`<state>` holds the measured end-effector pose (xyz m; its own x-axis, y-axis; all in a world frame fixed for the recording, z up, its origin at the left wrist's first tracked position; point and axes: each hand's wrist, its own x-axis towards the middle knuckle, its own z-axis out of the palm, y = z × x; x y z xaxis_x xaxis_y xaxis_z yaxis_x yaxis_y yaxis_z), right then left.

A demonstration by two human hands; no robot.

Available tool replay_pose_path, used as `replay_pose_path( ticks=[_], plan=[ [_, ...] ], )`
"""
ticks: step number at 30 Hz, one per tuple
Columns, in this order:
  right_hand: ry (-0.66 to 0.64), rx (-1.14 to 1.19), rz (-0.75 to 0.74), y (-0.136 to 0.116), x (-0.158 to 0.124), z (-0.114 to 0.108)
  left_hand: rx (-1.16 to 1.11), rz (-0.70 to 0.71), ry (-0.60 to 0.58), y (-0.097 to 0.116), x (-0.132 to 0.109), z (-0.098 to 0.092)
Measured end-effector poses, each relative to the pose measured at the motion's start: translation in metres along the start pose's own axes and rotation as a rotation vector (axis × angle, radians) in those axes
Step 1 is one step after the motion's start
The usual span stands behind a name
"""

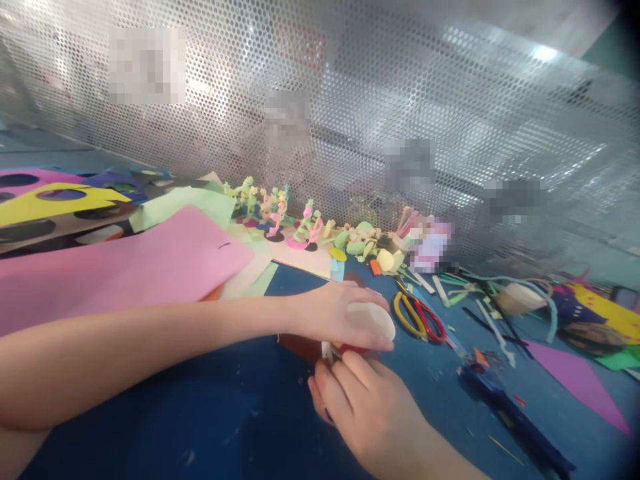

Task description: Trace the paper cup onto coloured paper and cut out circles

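My left hand [333, 312] reaches in from the left, its fingers closed around a white oval piece [371, 320] that looks like paper or foam. Under that hand show a bit of red and a brown sheet [300, 347] lying on the blue table. Close below, my right hand [367, 407] has its fingers curled near the same spot, beside a small white strip [327, 351]. What the right fingers grip is hidden. Scissors [419, 315] with yellow and red handles lie just right of my hands.
A blue glue gun [515, 413] lies at the right, near paper strips and a purple sheet [580, 383]. Pink sheets [125, 267] spread at the left. Small paper figures [277, 213] stand at the back, before a perforated metal panel [340, 87].
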<state>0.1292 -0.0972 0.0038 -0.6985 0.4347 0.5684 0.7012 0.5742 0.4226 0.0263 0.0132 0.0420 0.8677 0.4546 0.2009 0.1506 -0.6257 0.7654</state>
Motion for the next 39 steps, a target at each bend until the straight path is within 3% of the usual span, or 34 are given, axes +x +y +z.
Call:
replay_pose_path(
  ticks=[11, 17, 25, 34, 39],
  plan=[
    [-0.013, -0.043, -0.030, -0.010, 0.004, -0.005, -0.018, 0.032, 0.007, -0.003, 0.000, 0.002],
    [-0.070, 0.012, -0.102, -0.003, -0.012, -0.015, 0.055, 0.068, 0.066, -0.009, 0.002, 0.006],
    [-0.067, 0.091, -0.156, 0.009, -0.021, -0.030, 0.061, 0.076, 0.057, -0.009, 0.001, 0.006],
    [-0.034, 0.256, -0.082, 0.029, -0.044, -0.032, 0.076, 0.086, 0.048, -0.009, 0.001, 0.006],
    [0.031, 0.324, 0.061, 0.035, -0.052, -0.033, 0.066, 0.082, 0.040, -0.007, 0.001, 0.005]
  ],
)
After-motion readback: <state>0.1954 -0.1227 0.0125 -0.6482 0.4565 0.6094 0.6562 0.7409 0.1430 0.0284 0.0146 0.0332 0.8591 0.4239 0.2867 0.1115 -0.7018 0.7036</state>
